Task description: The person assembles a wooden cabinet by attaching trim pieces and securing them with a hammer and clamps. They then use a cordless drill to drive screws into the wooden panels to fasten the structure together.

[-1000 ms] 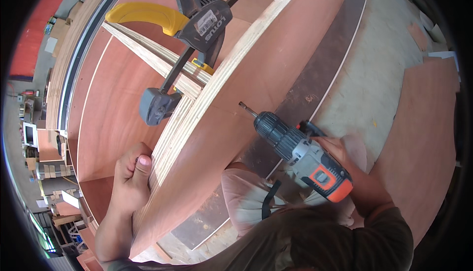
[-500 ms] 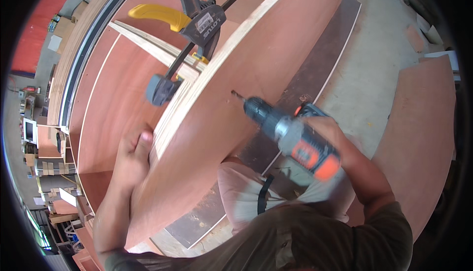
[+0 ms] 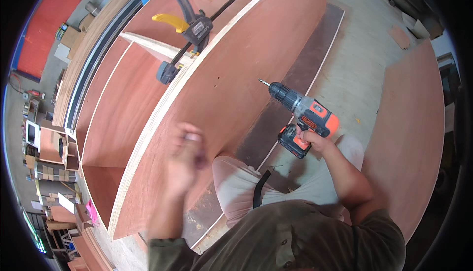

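Observations run left to right, with places referred to the upright plywood panel [image 3: 221, 98].

Left of the panel: the open plywood carcass [image 3: 113, 123] shows its inner shelves. A black bar clamp with a yellow handle [image 3: 189, 30] bites over the panel's top edge and onto a cross member, so that joint is held.

At the panel's near top edge: the left hand [image 3: 187, 158] has come off the edge it was pressing half a second ago and now hangs blurred in the air just in front of the panel face. Whether its fingers are open or curled cannot be told, and it appears to hold nothing. The panel therefore stands without a steadying hand, relying on the clamp.

Right of the panel: the right hand [image 3: 313, 140] is closed around the grip of the orange and grey cordless drill [image 3: 303, 116]. The drill has drawn back, its bit tip clear of the face and pointing toward it.

Judgement: driving is paused, with a change of position or fastener likely.

Room: bare concrete floor [image 3: 354, 74] and a dark board [image 3: 295, 89] lie right of the panel, and a second leaning sheet [image 3: 414, 138] bounds the far right.
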A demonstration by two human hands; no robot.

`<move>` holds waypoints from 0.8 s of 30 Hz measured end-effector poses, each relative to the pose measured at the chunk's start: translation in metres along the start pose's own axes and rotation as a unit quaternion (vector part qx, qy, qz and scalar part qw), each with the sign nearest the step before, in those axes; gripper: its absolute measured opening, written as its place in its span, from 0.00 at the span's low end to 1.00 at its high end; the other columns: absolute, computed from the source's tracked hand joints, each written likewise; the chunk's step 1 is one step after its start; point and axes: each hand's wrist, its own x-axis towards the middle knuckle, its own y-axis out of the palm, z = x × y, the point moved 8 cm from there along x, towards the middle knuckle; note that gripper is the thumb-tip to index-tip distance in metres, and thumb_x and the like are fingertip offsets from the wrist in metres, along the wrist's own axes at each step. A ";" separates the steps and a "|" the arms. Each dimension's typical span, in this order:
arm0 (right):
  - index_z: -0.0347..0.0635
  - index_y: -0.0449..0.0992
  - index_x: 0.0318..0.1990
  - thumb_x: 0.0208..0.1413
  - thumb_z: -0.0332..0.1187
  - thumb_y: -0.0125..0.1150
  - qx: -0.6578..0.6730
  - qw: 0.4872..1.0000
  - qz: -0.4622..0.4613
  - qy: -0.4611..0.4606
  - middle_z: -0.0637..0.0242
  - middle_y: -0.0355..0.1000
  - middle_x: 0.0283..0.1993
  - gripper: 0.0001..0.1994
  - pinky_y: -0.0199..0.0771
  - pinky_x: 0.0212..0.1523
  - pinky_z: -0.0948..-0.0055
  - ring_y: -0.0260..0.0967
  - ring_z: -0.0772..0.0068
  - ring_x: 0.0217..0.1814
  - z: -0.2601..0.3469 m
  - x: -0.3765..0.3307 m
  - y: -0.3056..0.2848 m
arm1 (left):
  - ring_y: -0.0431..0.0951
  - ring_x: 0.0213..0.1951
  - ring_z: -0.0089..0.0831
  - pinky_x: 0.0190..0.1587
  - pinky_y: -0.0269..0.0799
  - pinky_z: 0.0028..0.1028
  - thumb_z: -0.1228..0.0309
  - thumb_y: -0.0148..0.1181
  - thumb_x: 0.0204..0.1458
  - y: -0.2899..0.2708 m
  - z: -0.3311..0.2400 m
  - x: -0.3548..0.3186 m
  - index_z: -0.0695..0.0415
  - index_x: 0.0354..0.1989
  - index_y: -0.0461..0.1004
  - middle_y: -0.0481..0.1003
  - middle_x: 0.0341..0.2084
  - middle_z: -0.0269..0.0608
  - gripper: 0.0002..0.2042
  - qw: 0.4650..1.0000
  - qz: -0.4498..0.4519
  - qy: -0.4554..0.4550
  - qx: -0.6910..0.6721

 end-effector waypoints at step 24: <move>0.40 0.69 0.29 0.39 0.21 0.58 -0.009 0.998 -0.057 0.019 0.73 0.65 0.21 0.07 0.62 0.24 0.77 0.61 0.82 0.22 0.014 -0.018 -0.026 | 0.78 0.39 0.38 0.43 0.77 0.38 0.73 0.40 0.65 0.056 0.284 0.067 0.56 0.39 0.70 0.72 0.30 0.38 0.09 0.930 0.008 -0.295 -0.219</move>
